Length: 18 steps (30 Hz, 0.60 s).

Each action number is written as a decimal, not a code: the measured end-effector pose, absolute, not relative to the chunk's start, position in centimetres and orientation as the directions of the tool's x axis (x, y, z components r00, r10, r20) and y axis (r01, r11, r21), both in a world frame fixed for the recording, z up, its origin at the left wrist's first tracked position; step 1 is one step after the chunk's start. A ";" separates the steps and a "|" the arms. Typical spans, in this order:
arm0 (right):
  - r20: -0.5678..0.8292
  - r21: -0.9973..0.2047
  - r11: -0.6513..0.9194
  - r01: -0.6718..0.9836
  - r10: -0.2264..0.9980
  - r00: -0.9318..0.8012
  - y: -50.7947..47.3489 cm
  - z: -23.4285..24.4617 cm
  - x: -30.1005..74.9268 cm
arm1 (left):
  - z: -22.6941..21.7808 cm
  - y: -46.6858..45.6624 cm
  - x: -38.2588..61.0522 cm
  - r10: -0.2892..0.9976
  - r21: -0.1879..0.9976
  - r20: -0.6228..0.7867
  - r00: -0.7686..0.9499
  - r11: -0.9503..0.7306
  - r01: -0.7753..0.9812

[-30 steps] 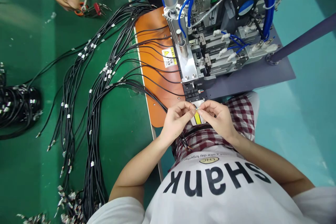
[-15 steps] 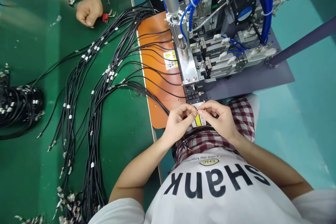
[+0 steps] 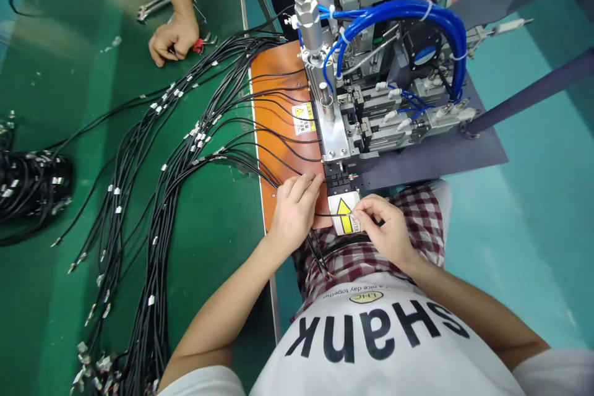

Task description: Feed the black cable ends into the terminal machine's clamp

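My right hand pinches the thin end of a black cable between thumb and fingertips. The cable runs straight leftward, across a white label with a yellow arrow, to my left hand. My left hand is curled over it above the orange plate, its fingertips close to the black slotted guide; its thumb is hidden. Several other black cables cross the plate into the machine. More cables hang below my left hand near my lap.
Bundled black cables with white tags spread over the green table. A coil of cable lies at far left. Another person's hand rests beside a red-handled tool. Blue air hoses arch over the machine.
My hands were together over the label; now my left hand has moved left onto the orange plate. The cable is stretched between them. The other person's hand has changed its finger pose.
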State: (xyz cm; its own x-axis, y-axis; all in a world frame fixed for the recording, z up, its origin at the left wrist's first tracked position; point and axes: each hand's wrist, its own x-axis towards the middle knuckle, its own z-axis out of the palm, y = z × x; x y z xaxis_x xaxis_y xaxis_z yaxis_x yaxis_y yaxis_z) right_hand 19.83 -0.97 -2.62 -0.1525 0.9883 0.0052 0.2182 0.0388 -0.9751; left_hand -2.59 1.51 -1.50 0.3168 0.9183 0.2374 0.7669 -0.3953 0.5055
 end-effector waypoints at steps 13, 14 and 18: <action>-0.057 -0.985 -0.018 0.172 0.972 -0.227 -3.0 -3.3 20.0 | -4.4 1.6 -3.9 0.865 0.447 0.235 0.444 -0.502 0.740; -0.054 -0.985 -0.014 0.172 0.971 -0.231 -3.1 -3.3 20.0 | -4.5 1.8 -3.9 0.870 0.450 0.226 0.438 -0.492 0.745; -0.047 -0.987 -0.006 0.163 0.967 -0.249 -3.2 -2.9 19.8 | -4.1 3.3 -3.7 0.901 0.463 0.213 0.379 -0.434 0.773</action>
State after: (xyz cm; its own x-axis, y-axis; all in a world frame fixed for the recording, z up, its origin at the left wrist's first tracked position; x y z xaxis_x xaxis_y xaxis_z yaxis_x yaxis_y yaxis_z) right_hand 19.78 -3.20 -2.94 -0.2489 0.9674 -0.0470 0.1630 -0.0060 -0.9866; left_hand -3.65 3.33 -4.11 0.3786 0.9008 0.2126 0.7729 -0.4341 0.4629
